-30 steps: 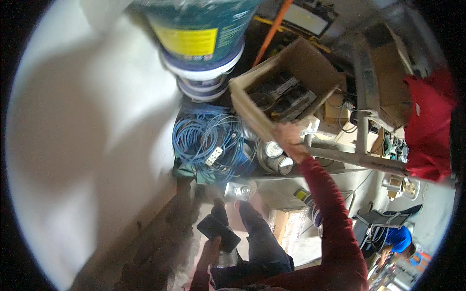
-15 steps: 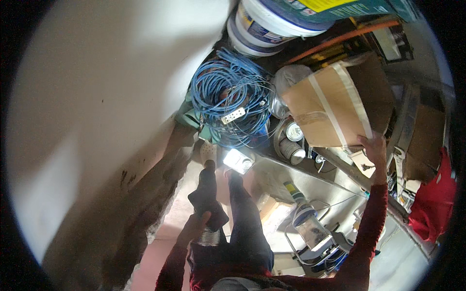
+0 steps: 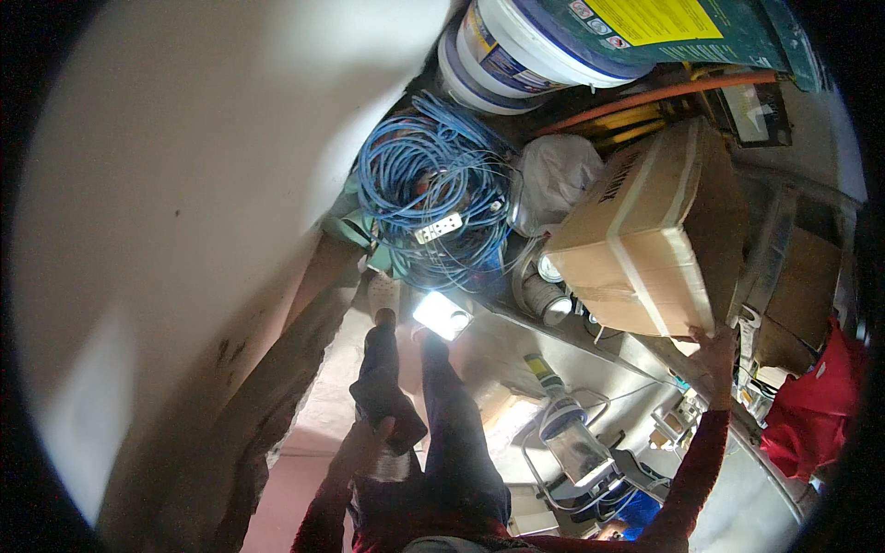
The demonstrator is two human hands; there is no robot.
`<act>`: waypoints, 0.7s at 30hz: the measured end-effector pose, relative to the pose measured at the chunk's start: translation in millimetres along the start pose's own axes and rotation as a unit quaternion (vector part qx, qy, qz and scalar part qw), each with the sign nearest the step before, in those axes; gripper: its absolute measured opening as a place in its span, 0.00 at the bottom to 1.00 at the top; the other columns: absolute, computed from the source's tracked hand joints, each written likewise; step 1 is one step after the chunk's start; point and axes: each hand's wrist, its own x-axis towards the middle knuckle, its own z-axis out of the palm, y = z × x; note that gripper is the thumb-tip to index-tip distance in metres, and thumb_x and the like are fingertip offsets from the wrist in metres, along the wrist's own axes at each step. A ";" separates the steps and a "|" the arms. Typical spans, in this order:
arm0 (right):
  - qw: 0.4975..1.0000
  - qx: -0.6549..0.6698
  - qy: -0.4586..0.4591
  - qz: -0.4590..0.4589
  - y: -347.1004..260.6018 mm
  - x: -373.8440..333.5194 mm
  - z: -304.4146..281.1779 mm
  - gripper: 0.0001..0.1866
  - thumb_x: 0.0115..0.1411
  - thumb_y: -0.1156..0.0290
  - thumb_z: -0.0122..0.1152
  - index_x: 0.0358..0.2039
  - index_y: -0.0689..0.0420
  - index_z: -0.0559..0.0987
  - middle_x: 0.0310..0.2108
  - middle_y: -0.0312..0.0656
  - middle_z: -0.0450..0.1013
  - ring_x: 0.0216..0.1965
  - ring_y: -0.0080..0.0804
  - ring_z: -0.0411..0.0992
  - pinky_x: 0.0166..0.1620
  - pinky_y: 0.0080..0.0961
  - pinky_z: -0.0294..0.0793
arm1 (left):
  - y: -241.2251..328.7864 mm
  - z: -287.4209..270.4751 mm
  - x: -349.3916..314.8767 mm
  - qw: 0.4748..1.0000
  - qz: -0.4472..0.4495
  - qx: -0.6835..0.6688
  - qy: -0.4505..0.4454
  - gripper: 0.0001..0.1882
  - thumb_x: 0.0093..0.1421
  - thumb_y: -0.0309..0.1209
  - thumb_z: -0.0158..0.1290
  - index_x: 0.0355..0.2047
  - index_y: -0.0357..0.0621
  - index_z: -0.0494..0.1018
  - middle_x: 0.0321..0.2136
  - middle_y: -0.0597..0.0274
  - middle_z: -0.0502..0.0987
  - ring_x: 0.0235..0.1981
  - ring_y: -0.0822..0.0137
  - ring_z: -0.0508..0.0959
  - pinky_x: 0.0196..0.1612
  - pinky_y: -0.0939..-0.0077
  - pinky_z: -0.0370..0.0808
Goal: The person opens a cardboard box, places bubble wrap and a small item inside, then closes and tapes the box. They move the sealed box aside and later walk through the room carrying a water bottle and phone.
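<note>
My right hand [image 3: 715, 367] grips the lower near edge of a large cardboard box [image 3: 636, 244] closed with pale tape. The box is tilted on the shelf, over some cans and spools. My left hand [image 3: 367, 447] is low in front of me, closed around a dark, boxy object [image 3: 389, 413]. A pale ribbed cylinder [image 3: 387, 467] shows just below that object; its exact kind is unclear. Left of the box lies a big coil of blue cable [image 3: 419, 180] with a white socket strip [image 3: 438, 228] on it.
White buckets [image 3: 502, 55] and a green package [image 3: 664, 28] stand at the back. A clear plastic bag [image 3: 558, 175] lies beside the box. Red cloth [image 3: 816, 405] hangs at right. A bright lamp [image 3: 442, 314] shines near my feet. The pale wall [image 3: 203, 184] bounds the left.
The box has tipped and come lower and nearer, showing more of its far face and covering some cans; my right hand has moved down with it. My left hand still holds the dark object.
</note>
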 end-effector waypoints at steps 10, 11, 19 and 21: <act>0.998 0.046 -0.025 -0.029 16.9 11.7 41.9 0.22 0.48 0.58 0.68 0.37 0.62 0.78 0.39 0.51 0.72 0.47 0.51 0.66 0.51 0.42 0.65 | 72.7 12.9 29.5 0.973 0.202 -0.109 0.032 0.34 0.63 0.56 0.43 0.51 0.33 0.67 0.48 0.46 0.72 0.50 0.54 0.71 0.55 0.64 0.65; 0.999 0.016 -0.029 -0.031 4.6 4.0 40.2 0.22 0.48 0.58 0.68 0.37 0.62 0.78 0.39 0.51 0.72 0.47 0.51 0.66 0.51 0.42 0.65 | 96.7 11.9 47.8 0.965 0.233 -0.120 0.000 0.34 0.64 0.55 0.43 0.53 0.34 0.66 0.50 0.47 0.71 0.52 0.54 0.70 0.57 0.65 0.64; 0.993 -0.079 -0.067 -0.056 -25.1 -2.3 43.1 0.31 0.51 0.58 0.66 0.53 0.57 0.72 0.56 0.54 0.65 0.56 0.53 0.62 0.60 0.45 0.60 | 243.5 41.0 215.8 0.763 0.183 -0.588 -0.196 0.29 0.61 0.54 0.48 0.49 0.43 0.73 0.45 0.59 0.77 0.42 0.61 0.77 0.49 0.68 0.73; 0.990 -0.099 -0.048 -0.088 -22.8 -3.2 46.0 0.32 0.50 0.58 0.66 0.54 0.57 0.71 0.56 0.54 0.64 0.56 0.54 0.61 0.59 0.44 0.60 | 262.0 55.6 224.2 0.678 0.206 -0.642 -0.292 0.26 0.61 0.54 0.48 0.46 0.45 0.75 0.41 0.62 0.79 0.37 0.64 0.79 0.43 0.69 0.75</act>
